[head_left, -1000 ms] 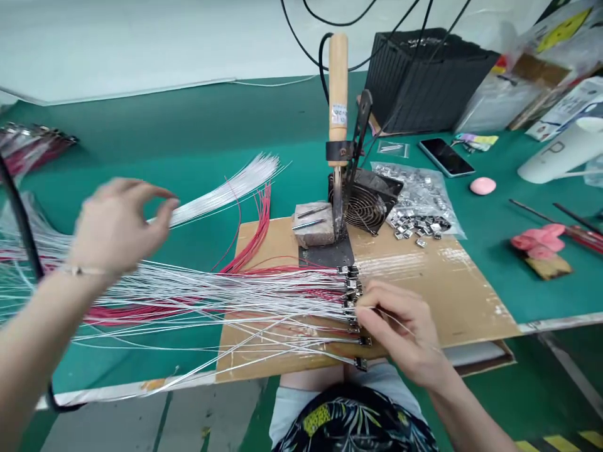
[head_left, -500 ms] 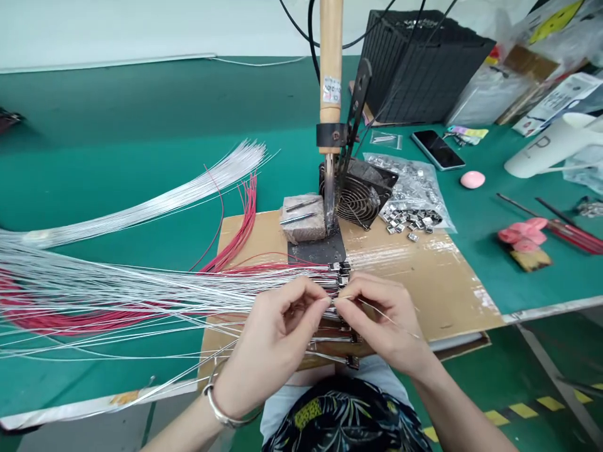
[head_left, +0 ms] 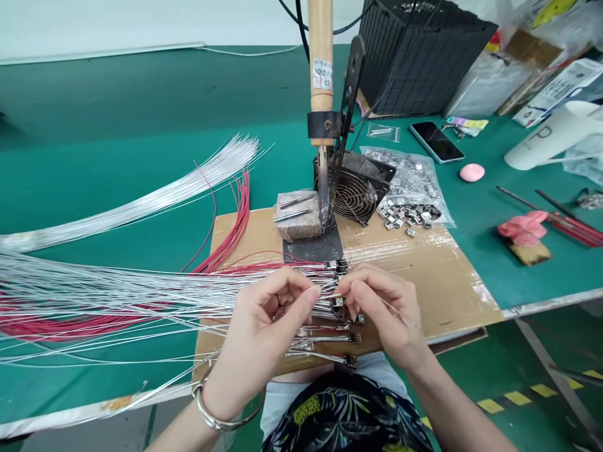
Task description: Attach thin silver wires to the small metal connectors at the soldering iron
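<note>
My left hand is closed in a pinch over the white wires; what its fingertips hold is too small to make out. Just to its right, my right hand pinches a thin wire between thumb and fingers, and a fine strand trails back over the palm. A small gap separates the two sets of fingertips. Below and behind them lies a row of small metal connectors at the wire ends, partly covered by the hands. Above stands a wooden-handled soldering iron, tip down in its holder.
Cardboard lies under the work. Beside the iron are a stone-like block with metal rods on it and a black fan. A bag of connectors, a phone and red wires lie around.
My hands have drawn apart: the fingertips met before and now have a gap. The left hand moved slightly left, and the right fingers have shifted on the thin wire. The view shifted slightly.
</note>
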Motion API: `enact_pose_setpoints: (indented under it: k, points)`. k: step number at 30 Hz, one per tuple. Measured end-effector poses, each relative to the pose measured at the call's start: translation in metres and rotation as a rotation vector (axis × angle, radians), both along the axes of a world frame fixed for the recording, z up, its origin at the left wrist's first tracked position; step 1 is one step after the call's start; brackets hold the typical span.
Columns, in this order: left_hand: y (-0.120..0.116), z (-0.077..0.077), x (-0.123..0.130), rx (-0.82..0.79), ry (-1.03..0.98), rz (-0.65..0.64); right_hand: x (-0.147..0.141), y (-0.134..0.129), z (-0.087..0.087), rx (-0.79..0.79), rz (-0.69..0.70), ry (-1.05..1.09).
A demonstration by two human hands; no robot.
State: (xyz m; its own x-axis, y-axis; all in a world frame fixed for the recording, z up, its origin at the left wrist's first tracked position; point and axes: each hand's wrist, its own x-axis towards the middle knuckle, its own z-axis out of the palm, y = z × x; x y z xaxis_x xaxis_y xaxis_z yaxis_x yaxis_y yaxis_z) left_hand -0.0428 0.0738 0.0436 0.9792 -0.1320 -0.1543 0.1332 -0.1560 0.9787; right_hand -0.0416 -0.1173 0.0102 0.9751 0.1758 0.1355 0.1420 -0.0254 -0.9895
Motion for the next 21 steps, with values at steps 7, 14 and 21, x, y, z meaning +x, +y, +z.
enact_pose_setpoints:
  k: [7, 14, 21]
  points:
    - [-0.002, 0.001, -0.002, 0.002, -0.019, -0.019, 0.003, 0.010, 0.003, -0.002, -0.057, 0.019]
    - [-0.001, -0.001, -0.003, -0.026, 0.028, -0.020, 0.001, 0.012, 0.003, 0.026, -0.088, -0.011]
    - [-0.007, -0.001, -0.006, -0.101, 0.113, 0.047, -0.003, 0.014, 0.003, -0.030, -0.111, -0.111]
